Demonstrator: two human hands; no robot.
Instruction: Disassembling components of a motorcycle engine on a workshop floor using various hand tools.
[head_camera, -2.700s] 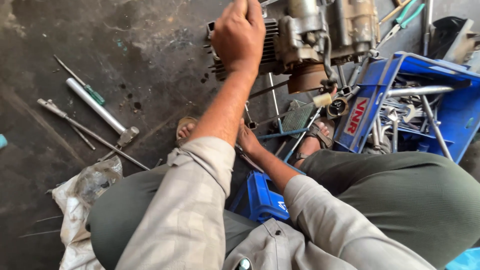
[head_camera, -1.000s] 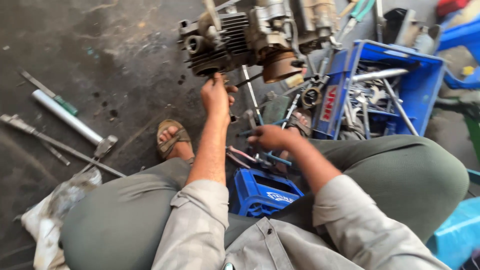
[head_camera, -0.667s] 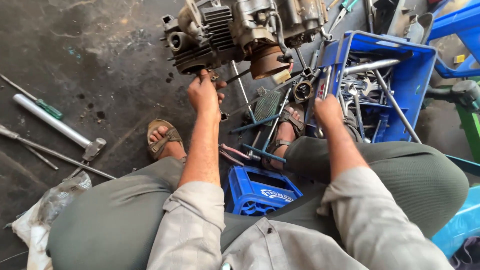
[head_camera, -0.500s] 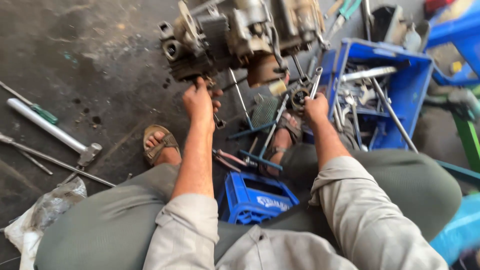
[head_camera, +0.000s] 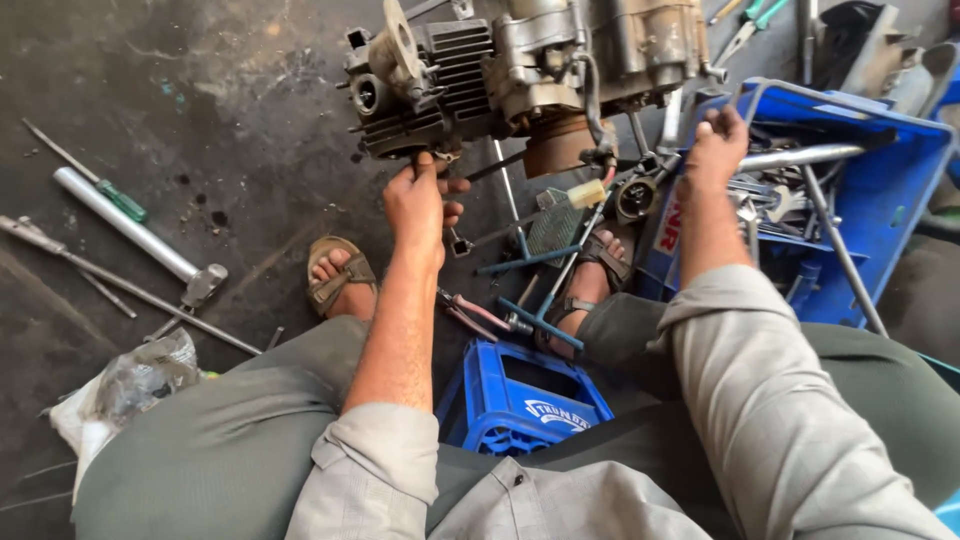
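Observation:
A grimy motorcycle engine (head_camera: 530, 60) with a finned cylinder stands on the dark floor in front of me. My left hand (head_camera: 420, 200) grips the lower edge of the cylinder fins. My right hand (head_camera: 715, 145) is raised at the engine's right end, beside the rim of a blue crate (head_camera: 900, 170). Its fingers are curled, and what they hold is hidden. I sit on a small blue crate (head_camera: 520, 400), and my sandalled feet (head_camera: 335, 275) rest on the floor below the engine.
The big blue crate holds several metal rods and tools. Pliers (head_camera: 470, 312) and a blue T-handle wrench (head_camera: 535, 320) lie between my feet. At the left lie a green-handled screwdriver (head_camera: 110, 190), a steel tube (head_camera: 125, 225) and a plastic bag (head_camera: 130, 385).
My right hand rose from between my knees to the engine's right end by the crate. My left hand came down from the engine's top and now holds the cylinder's underside.

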